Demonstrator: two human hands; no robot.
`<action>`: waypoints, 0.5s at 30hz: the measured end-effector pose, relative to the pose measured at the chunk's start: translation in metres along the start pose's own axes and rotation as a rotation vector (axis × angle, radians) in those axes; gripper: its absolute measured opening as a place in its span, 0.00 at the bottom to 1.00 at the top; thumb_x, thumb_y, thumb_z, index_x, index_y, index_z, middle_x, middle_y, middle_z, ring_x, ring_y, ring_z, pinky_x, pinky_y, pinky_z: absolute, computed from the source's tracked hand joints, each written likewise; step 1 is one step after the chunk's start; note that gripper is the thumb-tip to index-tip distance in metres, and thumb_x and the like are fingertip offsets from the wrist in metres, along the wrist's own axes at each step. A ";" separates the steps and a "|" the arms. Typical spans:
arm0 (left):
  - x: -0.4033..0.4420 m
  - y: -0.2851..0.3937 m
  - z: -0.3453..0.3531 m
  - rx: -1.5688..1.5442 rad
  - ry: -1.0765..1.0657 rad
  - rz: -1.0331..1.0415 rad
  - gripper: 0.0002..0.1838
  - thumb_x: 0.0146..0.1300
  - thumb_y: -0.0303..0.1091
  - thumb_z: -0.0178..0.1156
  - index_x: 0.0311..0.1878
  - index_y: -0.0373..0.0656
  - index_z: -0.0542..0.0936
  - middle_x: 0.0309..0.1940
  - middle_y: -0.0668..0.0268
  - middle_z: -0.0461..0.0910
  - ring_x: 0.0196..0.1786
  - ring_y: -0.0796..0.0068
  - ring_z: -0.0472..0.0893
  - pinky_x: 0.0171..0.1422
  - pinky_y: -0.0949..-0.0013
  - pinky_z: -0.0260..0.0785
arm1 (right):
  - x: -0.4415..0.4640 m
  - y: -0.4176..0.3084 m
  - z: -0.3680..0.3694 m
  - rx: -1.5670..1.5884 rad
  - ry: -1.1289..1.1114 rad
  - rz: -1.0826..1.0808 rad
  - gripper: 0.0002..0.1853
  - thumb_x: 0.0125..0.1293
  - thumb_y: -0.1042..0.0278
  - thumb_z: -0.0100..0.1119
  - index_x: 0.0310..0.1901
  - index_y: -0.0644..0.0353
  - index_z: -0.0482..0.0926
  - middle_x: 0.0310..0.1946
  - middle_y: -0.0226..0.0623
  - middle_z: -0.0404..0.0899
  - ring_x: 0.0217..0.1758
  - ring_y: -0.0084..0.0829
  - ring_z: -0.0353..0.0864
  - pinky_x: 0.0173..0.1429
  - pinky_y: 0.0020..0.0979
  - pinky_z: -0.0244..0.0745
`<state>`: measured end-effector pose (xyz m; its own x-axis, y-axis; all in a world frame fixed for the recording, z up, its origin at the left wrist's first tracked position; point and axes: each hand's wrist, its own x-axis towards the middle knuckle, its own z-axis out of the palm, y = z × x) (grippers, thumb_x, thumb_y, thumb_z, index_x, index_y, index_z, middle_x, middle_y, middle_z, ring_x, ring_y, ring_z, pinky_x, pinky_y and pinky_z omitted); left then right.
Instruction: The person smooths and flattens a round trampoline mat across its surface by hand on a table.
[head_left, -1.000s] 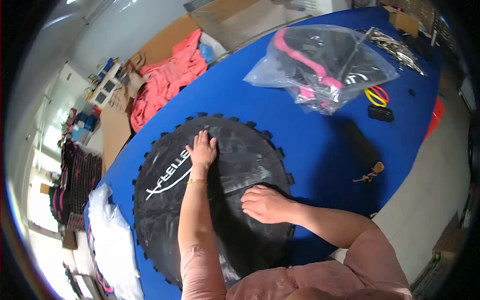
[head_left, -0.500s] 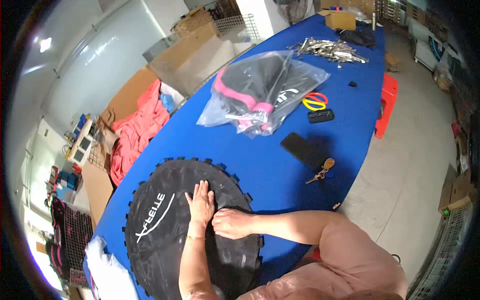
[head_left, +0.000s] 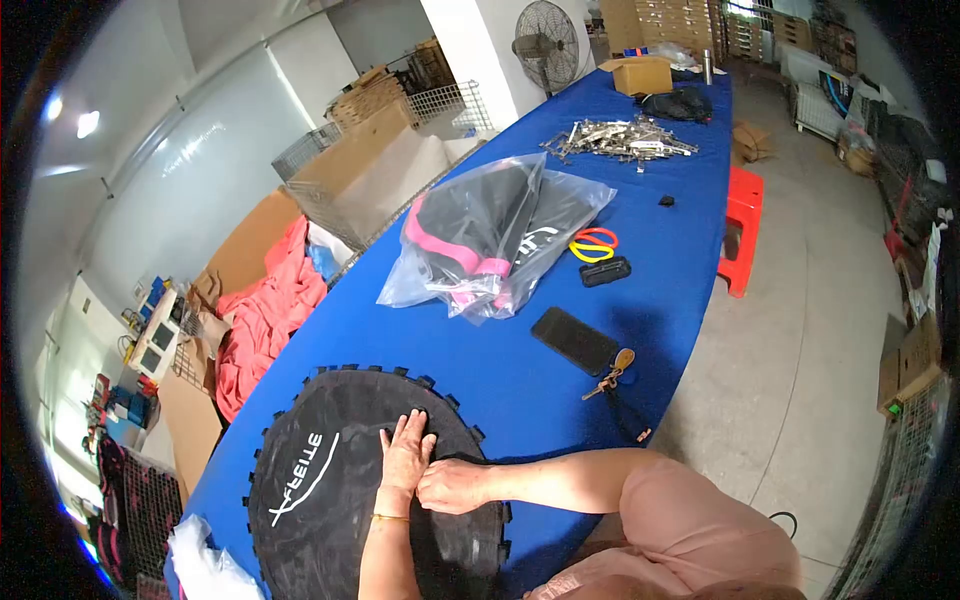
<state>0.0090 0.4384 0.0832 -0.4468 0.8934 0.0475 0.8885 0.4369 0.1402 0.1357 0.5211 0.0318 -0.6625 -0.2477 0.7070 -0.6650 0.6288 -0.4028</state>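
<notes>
A round black trampoline mat (head_left: 330, 530) with white lettering and short tabs round its rim lies on the blue-covered table (head_left: 470, 370). My left hand (head_left: 407, 455) rests flat on the mat's upper right area, fingers stretched out, a thin bracelet at the wrist. Right beside it, my right hand (head_left: 450, 486) is closed with its knuckles up, low over the mat. Whatever is under or inside those curled fingers is hidden. The mat's lower part is partly covered by my left forearm and runs to the bottom edge of the view.
Farther along lie a phone (head_left: 575, 341), keys (head_left: 612, 375), scissors (head_left: 594, 244), a black case (head_left: 605, 271) and a clear bag (head_left: 480, 240) of black and pink pieces. A heap of metal parts (head_left: 630, 140) and a cardboard box (head_left: 640, 75) are beyond. A red stool (head_left: 741, 230) stands right.
The head view has tilted up, so the table things sit lower and more of the far room shows. Both hands stay at about the same place on the mat.
</notes>
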 end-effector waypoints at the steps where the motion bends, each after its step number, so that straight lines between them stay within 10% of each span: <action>1: 0.001 0.000 0.001 -0.001 0.000 0.002 0.31 0.81 0.55 0.47 0.81 0.53 0.66 0.81 0.65 0.65 0.84 0.59 0.60 0.86 0.34 0.40 | 0.000 0.000 0.000 -0.007 -0.012 0.017 0.10 0.65 0.66 0.63 0.27 0.61 0.81 0.31 0.43 0.84 0.41 0.47 0.85 0.51 0.47 0.79; 15: 0.012 -0.007 0.014 0.160 0.052 -0.069 0.32 0.82 0.54 0.43 0.81 0.48 0.64 0.82 0.62 0.64 0.85 0.58 0.58 0.85 0.31 0.40 | 0.002 -0.001 -0.004 0.025 0.014 0.036 0.09 0.65 0.67 0.63 0.28 0.61 0.81 0.31 0.44 0.83 0.40 0.48 0.84 0.50 0.48 0.79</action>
<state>-0.0016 0.4475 0.0687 -0.5082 0.8560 0.0950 0.8591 0.5116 -0.0141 0.1368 0.5230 0.0358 -0.6815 -0.2144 0.6997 -0.6492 0.6183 -0.4430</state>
